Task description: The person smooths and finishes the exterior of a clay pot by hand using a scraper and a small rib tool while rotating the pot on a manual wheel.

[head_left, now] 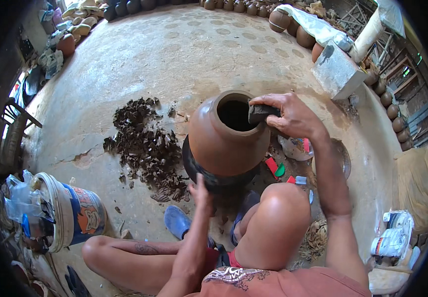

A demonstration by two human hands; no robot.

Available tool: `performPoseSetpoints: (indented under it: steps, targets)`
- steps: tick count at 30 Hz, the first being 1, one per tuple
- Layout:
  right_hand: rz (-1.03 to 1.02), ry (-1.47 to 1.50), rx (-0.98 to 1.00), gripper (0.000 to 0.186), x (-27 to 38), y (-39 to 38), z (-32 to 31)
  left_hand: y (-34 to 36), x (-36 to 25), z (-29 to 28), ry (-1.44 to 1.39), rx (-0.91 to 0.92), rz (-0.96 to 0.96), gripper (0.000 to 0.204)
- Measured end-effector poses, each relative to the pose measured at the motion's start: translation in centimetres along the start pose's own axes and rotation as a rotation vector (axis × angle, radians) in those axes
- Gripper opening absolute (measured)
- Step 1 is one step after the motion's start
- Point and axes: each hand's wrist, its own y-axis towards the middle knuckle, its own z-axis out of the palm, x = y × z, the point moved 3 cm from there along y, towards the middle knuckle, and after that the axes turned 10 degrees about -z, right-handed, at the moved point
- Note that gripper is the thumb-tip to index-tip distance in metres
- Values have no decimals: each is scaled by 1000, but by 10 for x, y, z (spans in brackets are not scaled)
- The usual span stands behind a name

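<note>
Clear plastic makes up the bag [20,195] at the near left. A white bucket [65,213] is located just right of it. Farther right, dark scraps [142,141] lie in a loose heap on the floor [110,79]. A blue sandal [177,222] is located near, right of the heap's near end.

Left hand [202,195]: fingers extended, thumb apart, grasp empty. It is positioned at the near left of a black base [190,166]; contact with the base cannot be determined. The brown pot [226,148] is seated on this base at the centre of the scene, mouth upward.

Right hand [295,116]: clamped on a dark block [259,114], fingers on the far side, thumb on the near side. The dark block is positioned at the right side of the mouth.

Right of the base, a red piece [271,165] lies just beside a green piece [279,170]. At the far right, a pale slab [340,76] stands on the floor. A white tub [393,236] is located at the near right.
</note>
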Motion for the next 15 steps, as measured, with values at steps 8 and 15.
performPoseSetpoints:
  steps: [8, 15]
  targets:
    - [150, 290, -658, 50, 8, -32, 40, -28, 78, 1, 220, 185, -305, 81]
    - [265, 268, -816, 49, -13, -66, 71, 37, -11, -7, -81, 298, 7, 67]
